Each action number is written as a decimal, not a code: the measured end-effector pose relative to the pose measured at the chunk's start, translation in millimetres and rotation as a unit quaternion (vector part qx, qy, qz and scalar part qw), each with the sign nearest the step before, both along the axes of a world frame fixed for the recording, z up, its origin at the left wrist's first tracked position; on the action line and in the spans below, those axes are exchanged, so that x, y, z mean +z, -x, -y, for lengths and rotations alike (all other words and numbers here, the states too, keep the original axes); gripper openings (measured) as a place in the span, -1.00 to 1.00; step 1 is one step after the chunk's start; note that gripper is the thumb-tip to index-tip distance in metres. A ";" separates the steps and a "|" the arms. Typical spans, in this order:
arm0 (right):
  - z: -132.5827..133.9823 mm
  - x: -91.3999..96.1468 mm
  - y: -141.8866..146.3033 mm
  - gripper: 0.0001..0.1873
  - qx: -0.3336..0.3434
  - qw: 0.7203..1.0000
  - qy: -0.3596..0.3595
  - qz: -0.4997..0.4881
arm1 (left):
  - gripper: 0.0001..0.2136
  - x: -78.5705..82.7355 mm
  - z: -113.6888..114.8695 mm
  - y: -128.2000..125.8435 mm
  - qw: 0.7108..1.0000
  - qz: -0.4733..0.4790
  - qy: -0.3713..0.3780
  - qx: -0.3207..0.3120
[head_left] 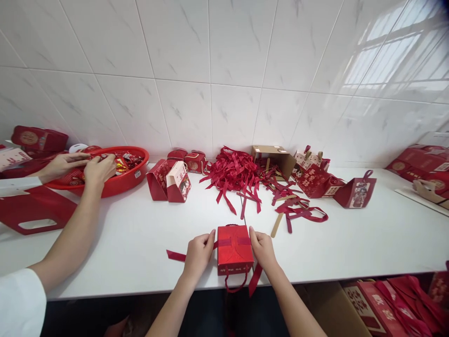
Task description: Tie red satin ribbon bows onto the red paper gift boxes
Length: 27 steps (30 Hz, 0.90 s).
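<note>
A small shiny red gift box (234,257) stands near the front edge of the white table, with a red cord handle (235,289) hanging over its front. Across its top runs a dark red ribbon (176,255), whose ends stick out on both sides. To the left of the box, my left hand (198,253) is closed on the ribbon, and one tail trails beyond the fist. My right hand (263,248) is closed on the ribbon at the right side, thumb up beside the box; a tail hangs below it.
Behind the box lies a heap of red ribbons (233,171), near an open cardboard box (277,161). Finished-looking gift boxes (179,182) stand left of it, another box (356,192) right. A co-worker's hands (100,171) are over a red basin (131,180) of wrapped sweets.
</note>
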State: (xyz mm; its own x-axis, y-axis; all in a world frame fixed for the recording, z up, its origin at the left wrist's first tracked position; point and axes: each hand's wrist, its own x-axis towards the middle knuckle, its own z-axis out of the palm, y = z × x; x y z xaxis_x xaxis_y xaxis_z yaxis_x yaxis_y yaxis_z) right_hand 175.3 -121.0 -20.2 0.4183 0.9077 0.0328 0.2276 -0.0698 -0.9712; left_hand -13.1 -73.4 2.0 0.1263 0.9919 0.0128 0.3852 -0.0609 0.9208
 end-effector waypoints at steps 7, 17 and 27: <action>1.1 -4.1 11.3 -0.42 -0.018 0.999 0.018 0.038 | -0.52 -8.5 5.6 -12.7 0.999 -0.042 -0.014 0.005; 3.2 -7.1 17.9 -0.42 -0.033 0.998 0.016 0.048 | -0.54 -11.2 9.3 -13.2 0.998 -0.051 -0.028 0.011; 9.0 8.7 -2.1 -0.42 -0.065 0.993 -0.014 0.102 | -0.53 3.2 3.4 6.1 0.996 -0.073 -0.049 0.003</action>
State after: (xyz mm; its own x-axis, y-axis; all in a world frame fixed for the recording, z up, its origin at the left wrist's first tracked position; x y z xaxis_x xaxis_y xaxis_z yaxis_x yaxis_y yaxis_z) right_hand 177.4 -130.0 -11.4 0.5144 0.8436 0.1539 0.4109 -0.0849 -0.9077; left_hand -19.2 -76.8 5.2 0.1287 0.9874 0.0922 0.5147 -0.1460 0.8448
